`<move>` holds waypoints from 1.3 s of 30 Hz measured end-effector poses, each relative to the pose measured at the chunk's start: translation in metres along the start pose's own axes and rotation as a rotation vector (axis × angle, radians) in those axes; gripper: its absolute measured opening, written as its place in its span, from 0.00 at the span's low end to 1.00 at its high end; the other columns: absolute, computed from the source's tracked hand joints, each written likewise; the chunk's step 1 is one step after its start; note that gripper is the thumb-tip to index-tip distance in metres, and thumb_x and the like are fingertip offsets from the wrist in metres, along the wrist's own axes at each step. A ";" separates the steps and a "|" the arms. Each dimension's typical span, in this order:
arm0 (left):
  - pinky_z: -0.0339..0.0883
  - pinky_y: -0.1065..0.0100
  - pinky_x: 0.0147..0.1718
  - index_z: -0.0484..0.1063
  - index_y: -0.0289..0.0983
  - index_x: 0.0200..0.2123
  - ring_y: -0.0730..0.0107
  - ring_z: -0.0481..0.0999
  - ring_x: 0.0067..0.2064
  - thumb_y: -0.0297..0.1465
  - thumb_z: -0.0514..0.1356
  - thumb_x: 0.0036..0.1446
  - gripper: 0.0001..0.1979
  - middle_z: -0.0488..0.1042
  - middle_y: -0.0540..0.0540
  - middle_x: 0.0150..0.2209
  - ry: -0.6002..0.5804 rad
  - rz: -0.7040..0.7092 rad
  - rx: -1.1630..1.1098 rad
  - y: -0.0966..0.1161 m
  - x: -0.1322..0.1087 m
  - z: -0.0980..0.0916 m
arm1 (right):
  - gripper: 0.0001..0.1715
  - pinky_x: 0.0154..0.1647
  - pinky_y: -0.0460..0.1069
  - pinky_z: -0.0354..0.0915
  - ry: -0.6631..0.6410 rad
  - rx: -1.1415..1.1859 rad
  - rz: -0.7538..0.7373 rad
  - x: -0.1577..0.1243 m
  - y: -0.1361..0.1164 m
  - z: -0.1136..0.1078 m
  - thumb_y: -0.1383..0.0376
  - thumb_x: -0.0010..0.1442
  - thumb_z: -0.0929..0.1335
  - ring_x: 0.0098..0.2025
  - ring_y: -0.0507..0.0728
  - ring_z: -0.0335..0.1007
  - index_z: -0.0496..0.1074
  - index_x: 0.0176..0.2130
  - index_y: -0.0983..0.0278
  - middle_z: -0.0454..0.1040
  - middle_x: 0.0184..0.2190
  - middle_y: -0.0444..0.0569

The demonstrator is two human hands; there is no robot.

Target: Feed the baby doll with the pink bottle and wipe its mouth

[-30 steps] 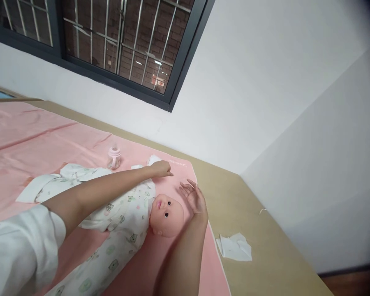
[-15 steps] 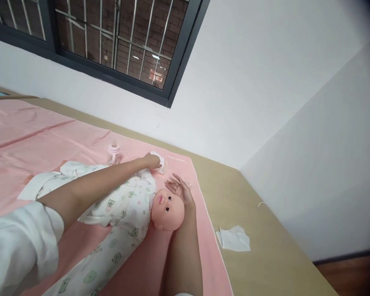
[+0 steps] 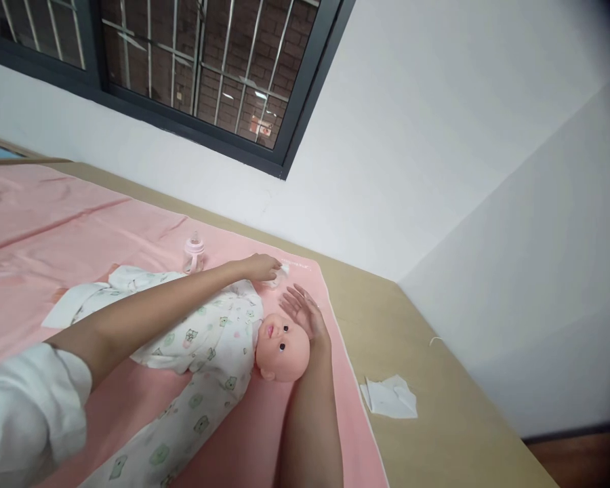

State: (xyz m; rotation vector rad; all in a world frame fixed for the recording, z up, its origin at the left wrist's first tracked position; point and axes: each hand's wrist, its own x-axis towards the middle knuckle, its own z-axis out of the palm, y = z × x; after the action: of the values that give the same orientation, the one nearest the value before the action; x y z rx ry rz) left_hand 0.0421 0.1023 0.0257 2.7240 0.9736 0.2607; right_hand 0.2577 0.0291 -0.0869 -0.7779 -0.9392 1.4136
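A baby doll (image 3: 283, 349) lies on its back on a pink mat, dressed in white clothes printed with green figures. My left arm crosses over its body. Beyond the doll's shoulder, my left hand (image 3: 263, 266) is closed on a white tissue (image 3: 283, 272), mostly hidden under the fingers. My right hand (image 3: 303, 310) rests by the top of the doll's head, palm turned up and fingers apart, holding nothing. The right wrist and forearm run close along the head.
A pink baby bottle (image 3: 194, 254) stands on the mat (image 3: 55, 213) behind the doll. Another white tissue (image 3: 390, 396) lies on the wooden surface (image 3: 437, 427) to the right. A wall with a barred window (image 3: 203, 74) rises at the back.
My left hand has moved slightly right with its fingers now over more of the tissue. The view has shifted a little; the doll and my right hand keep their places.
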 end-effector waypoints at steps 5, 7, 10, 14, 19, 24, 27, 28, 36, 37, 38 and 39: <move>0.54 0.72 0.59 0.66 0.31 0.56 0.65 0.62 0.62 0.26 0.51 0.56 0.23 0.62 0.42 0.62 0.044 0.160 -0.114 0.024 -0.026 -0.007 | 0.22 0.58 0.56 0.62 0.044 -0.250 -0.088 -0.006 -0.034 0.019 0.56 0.49 0.74 0.51 0.58 0.69 0.73 0.44 0.58 0.72 0.51 0.47; 0.54 0.69 0.59 0.67 0.32 0.56 0.64 0.62 0.62 0.26 0.51 0.57 0.22 0.62 0.42 0.62 0.081 0.216 -0.208 0.031 -0.035 -0.008 | 0.19 0.55 0.53 0.64 0.040 -0.376 -0.146 -0.010 -0.050 0.034 0.57 0.49 0.74 0.48 0.56 0.69 0.73 0.42 0.58 0.73 0.47 0.45; 0.54 0.64 0.60 0.67 0.33 0.56 0.62 0.61 0.62 0.25 0.52 0.57 0.22 0.61 0.42 0.62 0.114 0.270 -0.323 0.037 -0.048 -0.009 | 0.17 0.49 0.49 0.65 0.012 -0.580 -0.221 -0.018 -0.070 0.060 0.58 0.50 0.73 0.44 0.54 0.69 0.74 0.40 0.60 0.75 0.41 0.46; 0.51 0.64 0.61 0.67 0.36 0.56 0.63 0.59 0.63 0.25 0.51 0.58 0.22 0.60 0.44 0.63 0.143 0.290 -0.379 0.039 -0.069 -0.014 | 0.14 0.40 0.46 0.63 0.052 -0.686 -0.277 -0.024 -0.084 0.086 0.56 0.51 0.72 0.35 0.52 0.68 0.73 0.32 0.63 0.74 0.31 0.45; 0.53 0.62 0.60 0.68 0.41 0.54 0.61 0.59 0.63 0.33 0.53 0.61 0.18 0.60 0.47 0.63 0.296 0.209 -0.462 0.034 -0.095 -0.025 | 0.16 0.35 0.46 0.63 -0.009 -0.722 -0.212 -0.035 -0.093 0.111 0.55 0.50 0.73 0.31 0.51 0.67 0.71 0.31 0.64 0.74 0.29 0.44; 0.55 0.63 0.58 0.60 0.44 0.60 0.61 0.60 0.62 0.41 0.59 0.57 0.27 0.62 0.47 0.61 0.251 0.255 -0.586 0.026 -0.109 -0.034 | 0.13 0.39 0.47 0.64 -0.241 -0.862 -0.157 -0.056 -0.104 0.143 0.56 0.55 0.70 0.36 0.52 0.69 0.74 0.35 0.63 0.75 0.34 0.46; 0.58 0.64 0.55 0.65 0.43 0.56 0.60 0.64 0.58 0.41 0.63 0.55 0.26 0.67 0.46 0.57 0.040 0.316 -0.625 0.023 -0.116 -0.040 | 0.12 0.43 0.47 0.65 -0.366 -0.969 -0.117 -0.068 -0.109 0.158 0.58 0.57 0.69 0.42 0.53 0.70 0.75 0.38 0.62 0.76 0.38 0.47; 0.59 0.65 0.54 0.67 0.42 0.54 0.60 0.67 0.56 0.40 0.63 0.54 0.24 0.69 0.47 0.55 -0.022 0.323 -0.636 0.022 -0.119 -0.041 | 0.12 0.44 0.48 0.65 -0.402 -0.985 -0.099 -0.071 -0.110 0.161 0.59 0.57 0.69 0.43 0.54 0.71 0.75 0.40 0.61 0.76 0.40 0.47; 0.66 0.71 0.34 0.75 0.37 0.35 0.66 0.73 0.39 0.39 0.68 0.46 0.14 0.73 0.49 0.38 -0.170 0.242 -0.817 0.024 -0.130 -0.037 | 0.10 0.43 0.47 0.66 -0.450 -1.009 -0.127 -0.080 -0.113 0.175 0.59 0.59 0.67 0.41 0.53 0.72 0.75 0.39 0.60 0.76 0.37 0.45; 0.66 0.72 0.33 0.76 0.36 0.33 0.66 0.73 0.39 0.39 0.68 0.47 0.14 0.72 0.49 0.38 -0.159 0.249 -0.817 0.024 -0.130 -0.037 | 0.09 0.42 0.47 0.66 -0.431 -1.017 -0.133 -0.079 -0.113 0.175 0.59 0.59 0.68 0.41 0.53 0.71 0.75 0.39 0.60 0.76 0.38 0.45; 0.67 0.71 0.34 0.76 0.36 0.33 0.66 0.73 0.40 0.39 0.68 0.47 0.13 0.72 0.48 0.39 -0.136 0.262 -0.811 0.024 -0.131 -0.036 | 0.09 0.42 0.47 0.65 -0.409 -1.023 -0.139 -0.078 -0.113 0.174 0.59 0.59 0.68 0.41 0.53 0.71 0.74 0.39 0.60 0.76 0.38 0.46; 0.67 0.71 0.37 0.76 0.37 0.33 0.65 0.73 0.42 0.39 0.67 0.48 0.12 0.72 0.47 0.42 -0.106 0.280 -0.797 0.024 -0.131 -0.037 | 0.10 0.42 0.47 0.65 -0.386 -1.024 -0.144 -0.076 -0.112 0.173 0.59 0.58 0.68 0.42 0.53 0.70 0.74 0.39 0.60 0.75 0.39 0.46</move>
State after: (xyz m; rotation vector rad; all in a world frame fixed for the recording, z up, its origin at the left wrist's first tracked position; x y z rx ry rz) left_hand -0.0524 0.0060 0.0561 2.0862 0.3337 0.4355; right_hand 0.1599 -0.0670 0.0848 -1.1493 -2.0383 0.9038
